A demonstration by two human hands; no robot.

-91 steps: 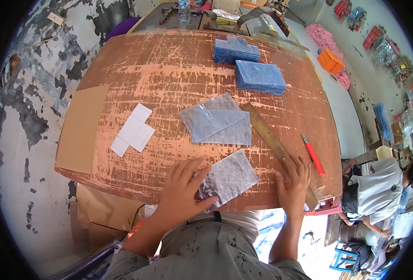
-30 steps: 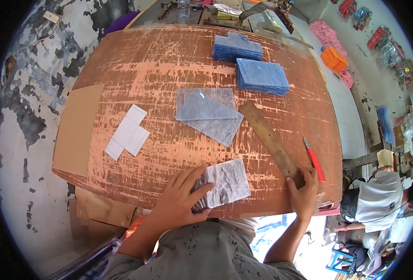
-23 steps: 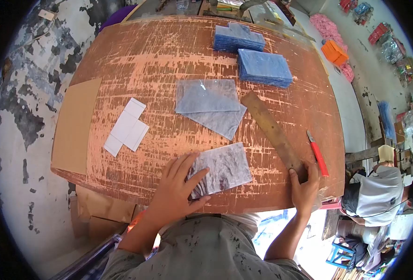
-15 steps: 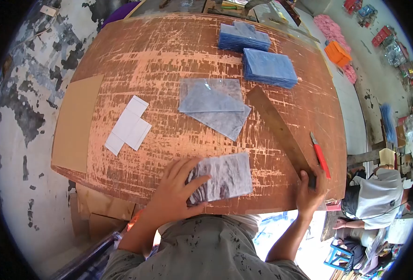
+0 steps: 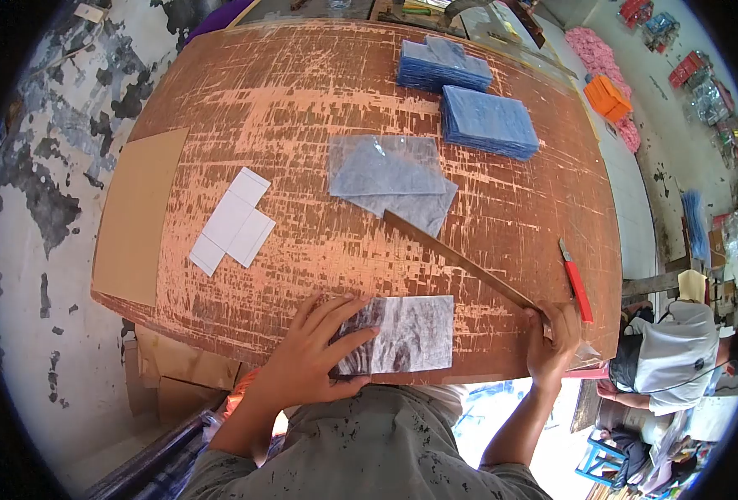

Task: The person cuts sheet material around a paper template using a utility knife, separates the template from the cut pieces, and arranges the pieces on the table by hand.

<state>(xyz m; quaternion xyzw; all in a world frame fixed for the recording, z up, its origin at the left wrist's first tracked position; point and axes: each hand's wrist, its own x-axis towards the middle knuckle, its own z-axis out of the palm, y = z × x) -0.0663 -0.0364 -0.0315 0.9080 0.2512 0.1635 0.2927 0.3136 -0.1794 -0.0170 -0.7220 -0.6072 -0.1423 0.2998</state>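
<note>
Near the front edge of the table, my left hand lies with fingers spread on a rectangular piece of clear plastic sheet, covering its left end. My right hand is closed around the near end of a long flat brown strip. The strip stands on its narrow edge and slants away to the left. Its far end reaches the lower edge of some loose clear plastic sheets. Just right of my right hand lies a red-handled cutter knife, its blade pointing away.
Two stacks of bluish plastic sheets sit at the back right of the scratched brown table. Cut white paper and brown cardboard lie on the left. Beyond the right side, a person in a white shirt is seated.
My right hand has tilted the brown strip onto its edge and swung its far end left and nearer. The plastic piece under my left hand now lies flatter and closer to the table's front edge.
</note>
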